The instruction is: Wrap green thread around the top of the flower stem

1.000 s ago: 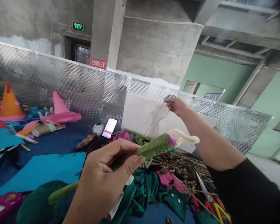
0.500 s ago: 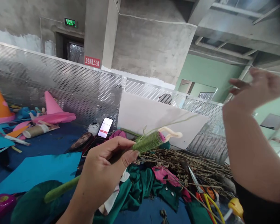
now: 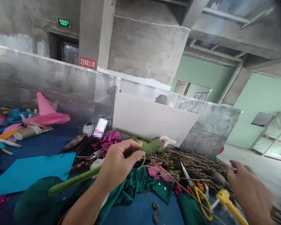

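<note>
Presently our left hand (image 3: 118, 161) pinches the green-wrapped stem (image 3: 152, 146) above the worktop (image 3: 140, 212); our right hand (image 3: 248, 187) hangs open, empty.

Greens, pinks and blue across the worktop (image 3: 49, 143)

The wrapped stem (image 3: 152, 146) is olive green with a cream loop and a magenta band at its tip; the felt scraps (image 3: 140, 184) are dark green, the cone (image 3: 44, 105) pink, the sheet (image 3: 30, 172) turquoise, the worktop deep blue, the scissors (image 3: 202, 200) yellow-handled, and the screen (image 3: 61, 78) silver, dotted with holes.
</note>
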The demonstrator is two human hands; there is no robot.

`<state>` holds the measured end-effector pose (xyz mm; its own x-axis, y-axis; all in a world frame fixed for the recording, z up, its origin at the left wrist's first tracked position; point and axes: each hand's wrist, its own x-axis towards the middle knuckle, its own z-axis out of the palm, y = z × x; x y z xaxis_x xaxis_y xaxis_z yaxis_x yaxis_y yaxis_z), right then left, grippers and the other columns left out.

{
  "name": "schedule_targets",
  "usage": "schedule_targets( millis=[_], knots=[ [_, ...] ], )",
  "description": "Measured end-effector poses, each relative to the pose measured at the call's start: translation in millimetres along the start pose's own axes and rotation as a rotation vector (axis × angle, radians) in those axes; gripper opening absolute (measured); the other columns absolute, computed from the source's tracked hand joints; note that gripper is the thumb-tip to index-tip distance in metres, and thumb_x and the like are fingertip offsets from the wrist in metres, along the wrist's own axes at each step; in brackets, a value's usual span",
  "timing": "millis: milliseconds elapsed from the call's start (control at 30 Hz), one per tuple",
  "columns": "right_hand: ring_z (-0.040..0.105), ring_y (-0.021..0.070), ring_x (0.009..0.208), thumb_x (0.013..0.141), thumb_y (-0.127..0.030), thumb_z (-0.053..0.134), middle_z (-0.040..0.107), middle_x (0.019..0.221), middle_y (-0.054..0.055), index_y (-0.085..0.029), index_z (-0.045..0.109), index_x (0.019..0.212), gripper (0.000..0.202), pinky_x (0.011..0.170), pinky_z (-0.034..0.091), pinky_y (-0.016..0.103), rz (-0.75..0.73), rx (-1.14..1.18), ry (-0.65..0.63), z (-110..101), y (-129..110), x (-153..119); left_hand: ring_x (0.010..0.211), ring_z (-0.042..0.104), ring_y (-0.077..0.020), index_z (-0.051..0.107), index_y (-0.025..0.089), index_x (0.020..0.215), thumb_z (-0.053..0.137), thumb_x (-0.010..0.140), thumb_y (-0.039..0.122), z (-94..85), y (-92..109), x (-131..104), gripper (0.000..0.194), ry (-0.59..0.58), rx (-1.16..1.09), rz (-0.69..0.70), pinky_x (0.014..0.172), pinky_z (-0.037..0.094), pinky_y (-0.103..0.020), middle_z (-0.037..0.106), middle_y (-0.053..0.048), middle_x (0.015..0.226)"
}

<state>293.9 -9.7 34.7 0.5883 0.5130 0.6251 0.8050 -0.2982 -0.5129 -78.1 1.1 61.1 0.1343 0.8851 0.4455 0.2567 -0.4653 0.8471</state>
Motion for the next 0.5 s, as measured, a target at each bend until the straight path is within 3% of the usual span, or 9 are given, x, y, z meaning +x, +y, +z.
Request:
schedule_targets(
  millis=[67,100,167,200,267,300,400,500],
  knots=[
    [0.064,0.0375,0.099,0.081,-0.047,0.048,0.067,0.108,0.013,-0.041,0.064,0.091,0.020,0.071,0.046,0.050,-0.052,0.078,0.141,-4,-13,-29,0.067,0.059,-0.0160,0.065,0.019,0.081,0.060,0.084,0.034,13.7,-4,1,0.016,-0.058,0.035,-0.011,0.061,0.045,-0.027,0.066,-0.001,0.070],
    [0.065,0.0344,0.098,0.080,-0.046,0.052,0.069,0.100,0.010,-0.041,0.063,0.090,0.016,0.076,0.048,0.047,-0.135,0.218,0.099,-5,-23,-44,0.067,0.058,-0.0161,0.065,0.018,0.081,0.059,0.084,0.034,19.9,-5,1,0.017,-0.081,0.043,-0.017,0.061,0.044,-0.027,0.065,-0.001,0.069],
    [0.067,0.0312,0.091,0.079,-0.047,0.059,0.072,0.089,0.006,-0.038,0.067,0.083,0.013,0.077,0.052,0.043,-0.206,0.514,-0.122,-2,-49,-72,0.068,0.059,-0.0165,0.064,0.018,0.080,0.060,0.084,0.034,30.1,-6,1,0.017,-0.112,0.048,-0.031,0.061,0.044,-0.027,0.066,-0.001,0.069],
    [0.068,0.0306,0.090,0.080,-0.047,0.059,0.073,0.089,0.005,-0.035,0.069,0.085,0.017,0.075,0.054,0.042,-0.228,0.643,-0.326,2,-63,-85,0.068,0.059,-0.0166,0.064,0.018,0.080,0.061,0.083,0.034,34.1,-7,1,0.017,-0.118,0.048,-0.036,0.061,0.043,-0.027,0.066,-0.001,0.070],
    [0.067,0.0289,0.099,0.080,-0.045,0.062,0.073,0.103,0.006,-0.030,0.069,0.101,0.027,0.084,0.054,0.041,-0.214,0.908,-0.687,14,-86,-108,0.068,0.060,-0.0164,0.065,0.019,0.080,0.062,0.082,0.033,40.6,-8,1,0.015,-0.123,0.050,-0.046,0.061,0.043,-0.026,0.067,0.000,0.071],
    [0.067,0.0279,0.101,0.078,-0.044,0.066,0.072,0.106,0.007,-0.028,0.067,0.105,0.031,0.088,0.053,0.041,-0.163,1.050,-0.771,21,-95,-118,0.068,0.060,-0.0161,0.065,0.019,0.080,0.062,0.082,0.032,43.5,-9,1,0.014,-0.132,0.054,-0.050,0.061,0.043,-0.026,0.068,0.001,0.071],
    [0.063,0.0268,0.108,0.067,-0.044,0.079,0.070,0.110,0.007,-0.026,0.065,0.105,0.044,0.095,0.049,0.039,-0.086,1.329,-0.863,42,-108,-139,0.069,0.061,-0.0162,0.066,0.021,0.080,0.062,0.082,0.030,52.8,-12,1,0.011,-0.170,0.084,-0.052,0.063,0.043,-0.026,0.070,0.002,0.074],
    [0.067,0.0221,0.086,0.065,-0.045,0.080,0.070,0.086,0.003,-0.023,0.065,0.088,0.034,0.079,0.054,0.032,-0.049,1.379,-0.856,54,-107,-145,0.072,0.062,-0.0167,0.068,0.022,0.081,0.061,0.081,0.029,61.7,-16,0,0.010,-0.219,0.121,-0.071,0.065,0.044,-0.027,0.072,0.002,0.079]
  ],
)
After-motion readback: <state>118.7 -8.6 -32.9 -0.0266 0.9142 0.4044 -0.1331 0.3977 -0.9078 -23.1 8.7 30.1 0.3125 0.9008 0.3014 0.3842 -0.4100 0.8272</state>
